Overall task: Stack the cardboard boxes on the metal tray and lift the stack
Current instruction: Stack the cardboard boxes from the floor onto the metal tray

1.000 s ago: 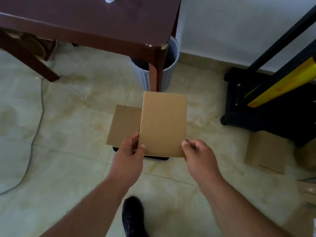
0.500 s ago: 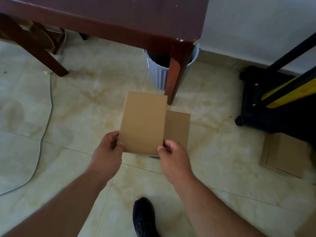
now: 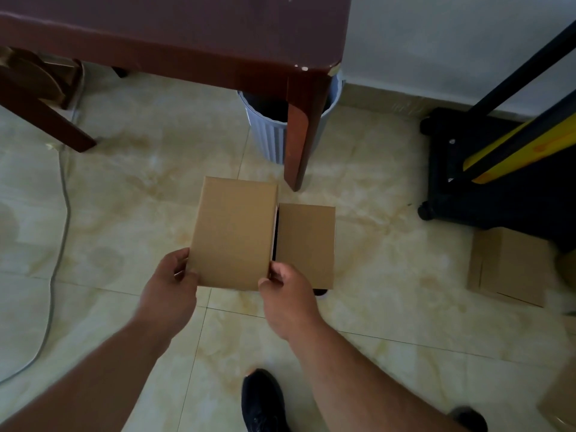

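Note:
A plain brown cardboard box (image 3: pixel 235 233) is held above the floor, its long side pointing away from me. My left hand (image 3: pixel 174 286) grips its near left corner and my right hand (image 3: pixel 285 289) grips its near right corner. Just to its right and lower down lies a second cardboard box (image 3: pixel 307 244). That box rests on a dark tray (image 3: pixel 320 291), of which only a thin edge shows at the near right. A third box (image 3: pixel 508 269) lies on the floor at the right.
A dark wooden table (image 3: pixel 187 29) stands ahead, one leg (image 3: pixel 300 132) just beyond the boxes, with a ribbed grey bin (image 3: pixel 268 135) behind it. A black wheeled cart (image 3: pixel 486 182) with yellow bars stands at the right. A grey cable (image 3: pixel 59 244) runs along the left floor. My black shoe (image 3: pixel 263 400) is below.
The held box has shifted from over the right of the lower box to its left side and come down lower. Both hands moved left with it; the view moved closer.

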A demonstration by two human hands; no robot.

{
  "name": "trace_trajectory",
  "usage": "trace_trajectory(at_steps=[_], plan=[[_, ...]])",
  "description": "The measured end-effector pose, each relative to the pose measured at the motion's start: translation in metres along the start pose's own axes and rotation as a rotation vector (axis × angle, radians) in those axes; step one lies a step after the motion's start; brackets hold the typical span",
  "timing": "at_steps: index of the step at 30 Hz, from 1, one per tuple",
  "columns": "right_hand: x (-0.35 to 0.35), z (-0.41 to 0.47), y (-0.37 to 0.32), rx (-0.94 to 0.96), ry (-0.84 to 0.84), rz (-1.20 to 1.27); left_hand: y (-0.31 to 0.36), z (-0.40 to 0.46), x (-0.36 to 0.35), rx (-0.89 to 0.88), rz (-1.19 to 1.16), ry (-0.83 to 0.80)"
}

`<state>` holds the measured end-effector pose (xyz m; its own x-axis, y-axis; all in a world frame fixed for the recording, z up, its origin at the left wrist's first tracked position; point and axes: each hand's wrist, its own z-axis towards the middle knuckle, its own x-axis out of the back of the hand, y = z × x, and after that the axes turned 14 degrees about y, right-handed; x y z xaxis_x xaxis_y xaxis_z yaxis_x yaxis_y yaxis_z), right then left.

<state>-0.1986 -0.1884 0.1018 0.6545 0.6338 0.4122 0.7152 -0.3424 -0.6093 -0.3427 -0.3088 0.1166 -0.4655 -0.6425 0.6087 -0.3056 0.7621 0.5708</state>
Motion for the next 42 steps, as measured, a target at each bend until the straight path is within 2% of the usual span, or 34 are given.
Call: trace_trajectory(at_steps=[30, 33, 36, 39, 42], plan=[[-0.005, 0.020, 0.017, -0.023, -0.101, 0.029, -0.011, 0.002, -0.021, -0.053, 0.083, -0.011], [-0.002, 0.015, 0.018, -0.021, -0.124, 0.021, -0.004, -0.014, -0.023, -0.131, 0.163, 0.057], [0.007, 0.008, 0.019, -0.030, -0.148, 0.047, 0.001, -0.038, -0.025, -0.346, 0.253, 0.118], [0.024, 0.004, 0.027, -0.061, -0.158, 0.068, 0.007, -0.071, -0.039, -0.455, 0.225, 0.051], [0.041, 0.006, 0.046, -0.062, -0.137, 0.073, 0.011, -0.102, -0.062, -0.437, 0.148, -0.040]])
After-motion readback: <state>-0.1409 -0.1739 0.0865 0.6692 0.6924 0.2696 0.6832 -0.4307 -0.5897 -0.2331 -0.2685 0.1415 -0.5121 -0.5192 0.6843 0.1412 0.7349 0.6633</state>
